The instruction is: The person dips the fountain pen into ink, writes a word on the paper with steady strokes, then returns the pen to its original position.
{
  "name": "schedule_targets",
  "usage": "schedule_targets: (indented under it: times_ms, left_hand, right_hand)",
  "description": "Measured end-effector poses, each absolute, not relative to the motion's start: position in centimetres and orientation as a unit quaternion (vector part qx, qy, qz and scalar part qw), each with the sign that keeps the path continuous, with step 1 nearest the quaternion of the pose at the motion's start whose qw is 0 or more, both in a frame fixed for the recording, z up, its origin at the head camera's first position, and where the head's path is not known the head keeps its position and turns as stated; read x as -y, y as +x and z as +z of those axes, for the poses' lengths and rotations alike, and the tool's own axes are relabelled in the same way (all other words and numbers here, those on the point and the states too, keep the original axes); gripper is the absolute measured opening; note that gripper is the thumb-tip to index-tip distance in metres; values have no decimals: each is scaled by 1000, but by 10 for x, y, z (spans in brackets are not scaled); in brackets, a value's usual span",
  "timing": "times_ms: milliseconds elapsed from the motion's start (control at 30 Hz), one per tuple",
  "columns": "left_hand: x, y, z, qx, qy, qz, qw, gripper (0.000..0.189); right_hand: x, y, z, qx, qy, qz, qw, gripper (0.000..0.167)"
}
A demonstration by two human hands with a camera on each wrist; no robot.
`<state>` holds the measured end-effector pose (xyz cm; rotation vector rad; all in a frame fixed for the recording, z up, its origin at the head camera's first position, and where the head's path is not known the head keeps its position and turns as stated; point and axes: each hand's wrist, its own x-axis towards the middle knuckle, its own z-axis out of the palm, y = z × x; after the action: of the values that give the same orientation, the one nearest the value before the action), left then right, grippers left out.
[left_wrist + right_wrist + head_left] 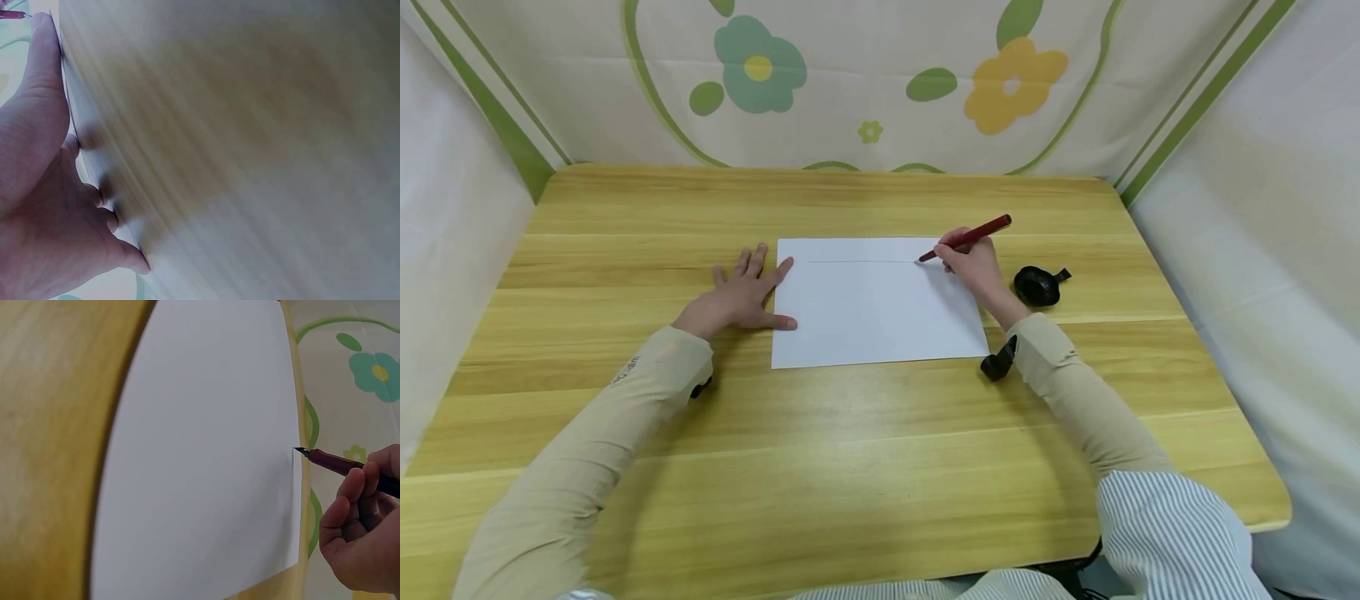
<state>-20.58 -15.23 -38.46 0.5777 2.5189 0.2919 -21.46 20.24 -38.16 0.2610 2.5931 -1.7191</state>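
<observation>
Tabletop (850,450) before the paper (872,308) seems passable; rightward, something black (1036,287) obstructs.

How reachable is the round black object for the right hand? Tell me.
Likely yes: the round black object lies uncovered beside the right hand, though that hand's fingers grip a pen.

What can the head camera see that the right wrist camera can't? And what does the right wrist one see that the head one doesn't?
Only the head view shows the whole left hand, the tan sleeves on both arms, and the small black thing on the table.

Only the right wrist view shows the palm side of the right hand and a close look at the dark nib.

Both show the right hand holding the red pen, the white paper, the wooden table and the teal flower on the cloth.
</observation>
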Motion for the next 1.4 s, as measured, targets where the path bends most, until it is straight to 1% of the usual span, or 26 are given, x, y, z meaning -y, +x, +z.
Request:
schedule_targets:
  times_ms: [567,800,967,1233,1400]
  left_hand:
    - [153,-206,-387,-934,214,104,267,106]
    - [153,-206,-385,-934,214,107,265,105]
    - [153,-206,-385,-934,214,106,265,106]
    - [153,-206,-385,-934,216,107,264,106]
    - [152,-205,-385,-934,215,106,264,106]
  right_hand:
    - [-213,-212,-382,-822,95,-562,12,8]
    - [-217,-213,-383,-825,97,-557,3,13]
    - [-220,-213,-384,-819,97,-565,-1,12]
    - [-224,-211,-383,-819,108,-564,-5,17]
    - [-225,-209,-381,-822,112,-559,-5,11]
